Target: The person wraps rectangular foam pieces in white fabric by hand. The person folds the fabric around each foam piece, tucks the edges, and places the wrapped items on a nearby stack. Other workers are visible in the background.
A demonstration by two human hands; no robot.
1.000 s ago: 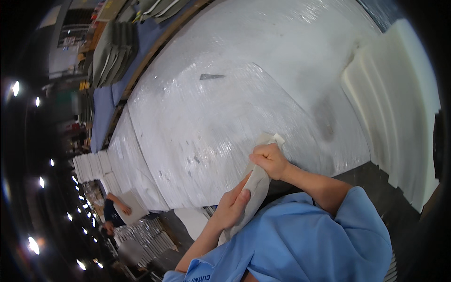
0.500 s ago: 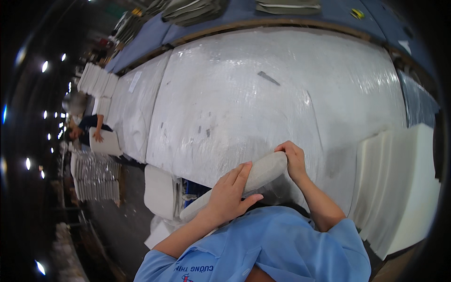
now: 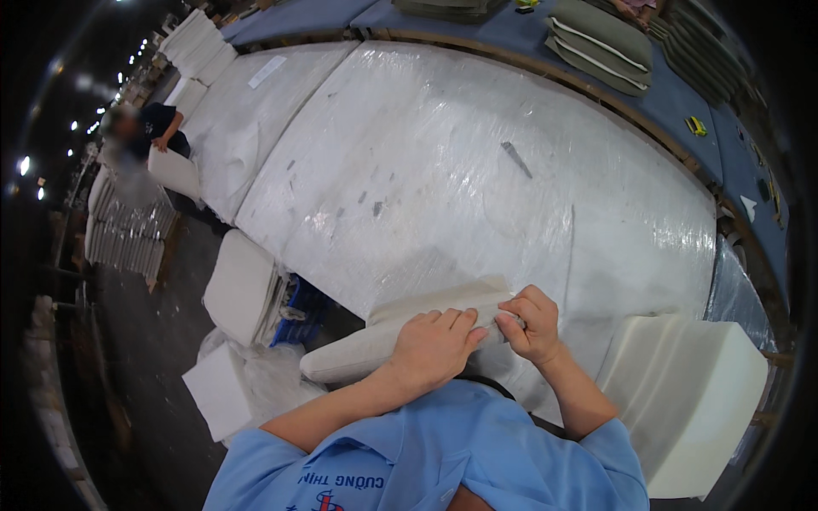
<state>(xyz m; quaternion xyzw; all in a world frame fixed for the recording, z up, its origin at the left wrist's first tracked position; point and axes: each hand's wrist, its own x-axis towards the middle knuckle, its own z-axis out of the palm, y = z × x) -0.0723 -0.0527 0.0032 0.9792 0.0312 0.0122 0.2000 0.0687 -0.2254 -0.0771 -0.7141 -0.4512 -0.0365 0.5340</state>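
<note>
A long pale cushion in an off-white cover lies across the near edge of a big table wrapped in clear plastic film. My left hand lies on top of the cushion and presses it down, fingers curled over its upper edge. My right hand pinches the cover at the cushion's right end, close to the left fingertips. Both forearms come up from my blue shirt at the lower edge.
A stack of white foam slabs stands at my right. More foam blocks and a blue crate sit on the floor at the left. Another person works at far left. Grey cushions lie on the far blue bench.
The view has swung round to the right. The cushion has come from standing upright between my hands to lying flat on the table edge, with my right hand now at its end.
</note>
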